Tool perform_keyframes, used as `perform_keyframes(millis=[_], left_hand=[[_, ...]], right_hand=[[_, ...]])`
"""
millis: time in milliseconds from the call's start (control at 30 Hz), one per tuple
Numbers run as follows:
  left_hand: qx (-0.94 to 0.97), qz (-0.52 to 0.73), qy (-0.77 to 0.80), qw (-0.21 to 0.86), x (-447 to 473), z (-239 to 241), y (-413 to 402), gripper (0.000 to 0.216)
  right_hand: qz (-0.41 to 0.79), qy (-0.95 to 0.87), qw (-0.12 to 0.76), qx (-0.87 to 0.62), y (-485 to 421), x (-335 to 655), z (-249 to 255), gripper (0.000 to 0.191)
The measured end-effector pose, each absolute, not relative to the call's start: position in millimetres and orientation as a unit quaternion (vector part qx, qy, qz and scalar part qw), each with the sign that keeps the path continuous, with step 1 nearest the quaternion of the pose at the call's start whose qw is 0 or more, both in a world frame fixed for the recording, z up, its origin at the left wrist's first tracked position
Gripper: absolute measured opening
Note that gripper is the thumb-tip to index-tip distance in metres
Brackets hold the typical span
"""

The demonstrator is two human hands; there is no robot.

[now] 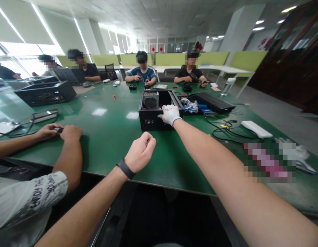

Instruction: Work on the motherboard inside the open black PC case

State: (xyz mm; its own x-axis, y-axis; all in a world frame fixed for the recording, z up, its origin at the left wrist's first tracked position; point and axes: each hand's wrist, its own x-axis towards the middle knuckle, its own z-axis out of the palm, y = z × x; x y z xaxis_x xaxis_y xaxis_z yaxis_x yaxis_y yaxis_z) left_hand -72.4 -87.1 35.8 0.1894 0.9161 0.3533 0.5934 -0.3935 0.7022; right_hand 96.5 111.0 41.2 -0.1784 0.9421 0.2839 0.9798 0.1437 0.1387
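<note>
My right hand (170, 114), in a white glove, rests on the top front edge of a small black computer case (151, 118) that stands open on the green table (109, 137). Its fingers curl over the case's rim. My left hand (140, 152) is bare, wears a dark wristband, and is closed in a fist just above the table, in front of the case; whether it holds anything is hidden. Inside the case a grey metal power supply (151, 100) shows.
A person at my left rests both hands (61, 132) on the table by a small dark object. Several people sit across the table. Black cables (225, 130), a white flat object (256, 129), a black case panel (212, 102) and another black case (45, 92) lie around.
</note>
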Motion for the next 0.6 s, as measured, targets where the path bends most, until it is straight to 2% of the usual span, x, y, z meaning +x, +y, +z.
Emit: perform_keyframes(millis=[267,433,600], left_hand=[[0.710,0.400,0.528,0.240,-82,38,-83,0.011],[0.709,0.411,0.522,0.237,-84,47,-78,0.029],[0.750,0.392,0.508,0.159,-76,70,-68,0.038]], right_hand=[[-0.160,-0.769,0.065,-0.615,108,104,39,0.042],[-0.164,-0.774,0.068,-0.608,68,108,33,0.045],[-0.165,-0.784,0.092,-0.591,0,119,26,0.045]])
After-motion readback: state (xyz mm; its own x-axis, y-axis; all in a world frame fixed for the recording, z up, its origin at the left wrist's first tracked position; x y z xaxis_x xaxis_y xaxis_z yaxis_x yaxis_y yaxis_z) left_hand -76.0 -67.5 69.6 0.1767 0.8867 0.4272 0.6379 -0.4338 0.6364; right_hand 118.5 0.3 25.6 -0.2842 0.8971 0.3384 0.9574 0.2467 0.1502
